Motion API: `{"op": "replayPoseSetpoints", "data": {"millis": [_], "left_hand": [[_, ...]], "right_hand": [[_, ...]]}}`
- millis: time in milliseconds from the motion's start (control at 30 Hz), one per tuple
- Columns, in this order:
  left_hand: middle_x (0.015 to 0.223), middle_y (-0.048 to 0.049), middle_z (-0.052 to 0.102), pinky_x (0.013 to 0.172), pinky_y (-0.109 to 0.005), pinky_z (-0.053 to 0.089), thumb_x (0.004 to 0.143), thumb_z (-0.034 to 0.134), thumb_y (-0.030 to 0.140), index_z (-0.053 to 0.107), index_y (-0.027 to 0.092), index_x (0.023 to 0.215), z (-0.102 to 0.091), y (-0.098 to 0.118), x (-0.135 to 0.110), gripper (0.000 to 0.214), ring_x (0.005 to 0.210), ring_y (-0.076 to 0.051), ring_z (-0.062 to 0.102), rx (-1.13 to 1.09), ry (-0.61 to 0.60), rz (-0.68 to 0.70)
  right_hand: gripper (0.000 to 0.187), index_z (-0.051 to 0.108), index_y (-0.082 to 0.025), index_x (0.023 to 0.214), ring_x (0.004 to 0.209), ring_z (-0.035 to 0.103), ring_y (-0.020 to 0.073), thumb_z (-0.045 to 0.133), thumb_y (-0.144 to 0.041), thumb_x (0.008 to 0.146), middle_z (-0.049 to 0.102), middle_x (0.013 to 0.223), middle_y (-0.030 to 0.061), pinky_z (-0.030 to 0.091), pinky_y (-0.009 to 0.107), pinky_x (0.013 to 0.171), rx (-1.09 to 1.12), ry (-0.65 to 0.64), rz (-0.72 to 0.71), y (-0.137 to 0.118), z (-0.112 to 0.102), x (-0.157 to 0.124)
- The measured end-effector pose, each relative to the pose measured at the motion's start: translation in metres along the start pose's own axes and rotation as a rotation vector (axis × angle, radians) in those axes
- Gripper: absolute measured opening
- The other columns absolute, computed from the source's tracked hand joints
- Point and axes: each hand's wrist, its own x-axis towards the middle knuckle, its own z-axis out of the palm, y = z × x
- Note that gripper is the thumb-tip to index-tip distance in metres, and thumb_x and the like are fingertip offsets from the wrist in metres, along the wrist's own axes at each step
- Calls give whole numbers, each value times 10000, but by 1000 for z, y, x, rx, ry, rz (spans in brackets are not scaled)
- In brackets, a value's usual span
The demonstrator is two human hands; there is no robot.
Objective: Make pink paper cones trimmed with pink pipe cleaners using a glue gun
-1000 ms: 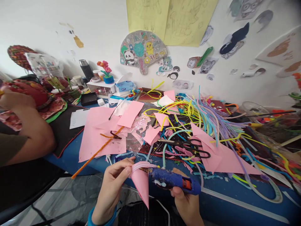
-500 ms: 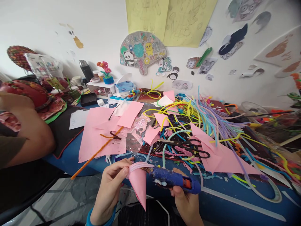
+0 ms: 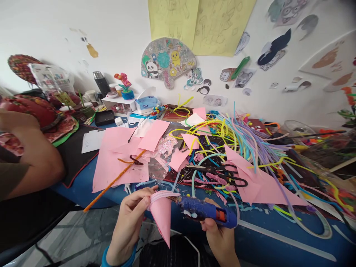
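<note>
Gluing pink paper cone (image 3: 161, 217), glue gun (image 3: 207, 211) nozzle touching

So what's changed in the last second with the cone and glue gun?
The pink paper cone has shifted slightly left in the left hand. The right hand keeps its grip on the blue glue gun, nozzle at the cone's rim. The scissors and pink sheets stayed put.

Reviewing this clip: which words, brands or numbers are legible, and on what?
No text is legible.
Tissue box: print too blurred.
Printed bag at far left: lettering too blurred.
Yellow sheets on wall: faint drawings, no words.
No label on glue gun in right hand or pink cone in left hand.
</note>
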Motion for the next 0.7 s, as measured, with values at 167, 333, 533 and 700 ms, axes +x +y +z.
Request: {"op": "replayPoseSetpoints", "data": {"millis": [167, 333, 533, 700], "left_hand": [[638, -12, 666, 975, -376, 461, 661, 842, 394, 778, 210, 640, -1, 0, -1, 195, 776, -201, 640, -51, 69, -33], [694, -36, 719, 835, -271, 511, 662, 842, 388, 779, 202, 651, -3, -1, -2, 197, 838, -209, 670, -69, 82, -48], [788, -42, 774, 807, -240, 525, 670, 845, 372, 771, 202, 655, -5, -3, -2, 186, 806, -183, 689, -135, 73, -60], [757, -52, 760, 681, -225, 537, 670, 837, 385, 756, 175, 633, -6, -1, -2, 227, 756, -193, 692, -145, 93, -73]], "right_hand": [[426, 608, -204, 745, 475, 448, 124, 502, -565, 944, 449, 561, -42, 420, 252, 475, -9, 26, 19, -6, 1, 1], [456, 582, -204, 690, 484, 449, 131, 492, -572, 944, 455, 558, -32, 424, 261, 480, -25, 13, 25, -8, 1, 3], [446, 591, -206, 702, 483, 441, 127, 499, -571, 941, 462, 573, -31, 423, 256, 482, -16, 18, 46, -4, 1, 1], [405, 604, -208, 718, 470, 428, 119, 529, -539, 938, 461, 563, -38, 425, 241, 471, 25, 21, 66, -3, 2, 1]]}}
